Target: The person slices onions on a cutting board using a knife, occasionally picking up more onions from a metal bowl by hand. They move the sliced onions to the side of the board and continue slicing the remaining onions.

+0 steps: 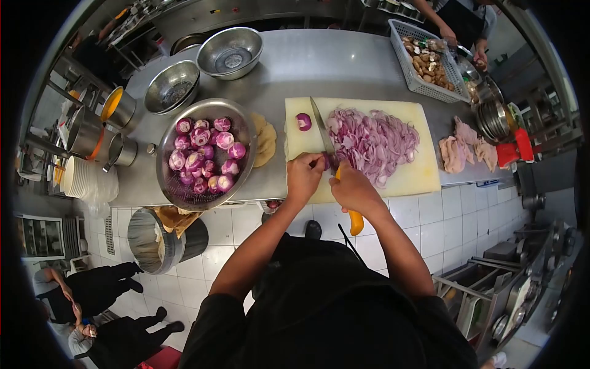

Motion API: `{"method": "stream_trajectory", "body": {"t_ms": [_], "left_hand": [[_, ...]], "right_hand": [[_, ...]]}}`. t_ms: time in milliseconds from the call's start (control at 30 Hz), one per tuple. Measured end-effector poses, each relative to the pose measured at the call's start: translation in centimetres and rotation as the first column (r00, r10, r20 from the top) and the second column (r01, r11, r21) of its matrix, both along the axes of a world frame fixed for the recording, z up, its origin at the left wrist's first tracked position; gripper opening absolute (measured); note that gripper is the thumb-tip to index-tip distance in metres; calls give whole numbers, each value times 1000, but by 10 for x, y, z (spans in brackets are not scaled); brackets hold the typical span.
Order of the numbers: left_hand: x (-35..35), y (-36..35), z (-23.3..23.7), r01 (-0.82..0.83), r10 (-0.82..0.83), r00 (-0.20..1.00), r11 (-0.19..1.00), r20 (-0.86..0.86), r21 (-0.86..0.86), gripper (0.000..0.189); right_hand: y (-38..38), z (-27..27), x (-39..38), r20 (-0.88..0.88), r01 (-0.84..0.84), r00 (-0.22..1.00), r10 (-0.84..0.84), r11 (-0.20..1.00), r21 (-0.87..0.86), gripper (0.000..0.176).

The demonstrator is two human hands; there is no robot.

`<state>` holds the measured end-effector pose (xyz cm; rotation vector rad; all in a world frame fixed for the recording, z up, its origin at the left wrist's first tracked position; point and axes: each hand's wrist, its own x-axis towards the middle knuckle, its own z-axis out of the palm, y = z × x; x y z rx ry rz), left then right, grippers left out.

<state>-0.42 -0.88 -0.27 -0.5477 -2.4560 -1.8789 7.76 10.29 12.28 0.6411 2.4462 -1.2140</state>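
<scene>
My right hand (358, 189) is closed around the yellow handle of a kitchen knife (322, 128), whose long blade points away from me over a pale cutting board (362, 192). Beside the blade, my left hand (305, 176) is closed with bent fingertips on a piece of red onion (326, 162), mostly hidden by the fingers. A heap of sliced red onion (375, 142) covers the board right of the knife. One peeled onion half (303, 122) lies left of the blade tip. Further left, a steel colander (165, 184) holds several peeled red onions (206, 149).
Two steel bowls (230, 54) stand at the back left. A grey plastic basket (402, 83) of mushrooms is at the back right, near another person's hands (480, 55). Raw chicken pieces (455, 152) lie right of the board. A lined bin (138, 237) stands below the table's left edge.
</scene>
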Motion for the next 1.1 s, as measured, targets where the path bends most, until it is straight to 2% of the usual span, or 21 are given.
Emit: {"method": "stream_trajectory", "body": {"t_ms": [200,300,367,467,600,700,900,1000,1100], "left_hand": [[2,0,7,5,-5,999,1000,34,3,13],[0,0,1,0,0,1000,1000,8,-19,14],[1,2,0,-7,7,1000,1000,12,-21,15],[2,0,5,-10,11,999,1000,46,-21,15],[0,0,8,16,-14,999,999,51,-33,15],[1,1,6,21,-20,998,1000,67,-4,15],[1,1,5,17,-15,999,999,41,-39,15],[0,1,6,15,-15,1000,999,18,-40,15],[2,2,5,5,-4,999,999,33,-32,15]], "right_hand": [[-3,-3,2,-7,14,1000,-14,1000,-8,36],[0,-58,1,-173,-24,984,52,986,164,35],[-1,-78,-6,-177,7,984,23,986,168,34],[1,-66,-17,-121,34,992,-23,996,86,35],[3,-11,-6,7,36,999,-36,999,-16,38],[2,-5,1,31,27,999,-26,999,-31,39],[-2,-13,5,-9,37,999,-38,999,-16,34],[-4,-62,1,-134,13,991,6,990,143,32],[-5,-75,-9,-165,32,986,-4,986,163,32]]}}
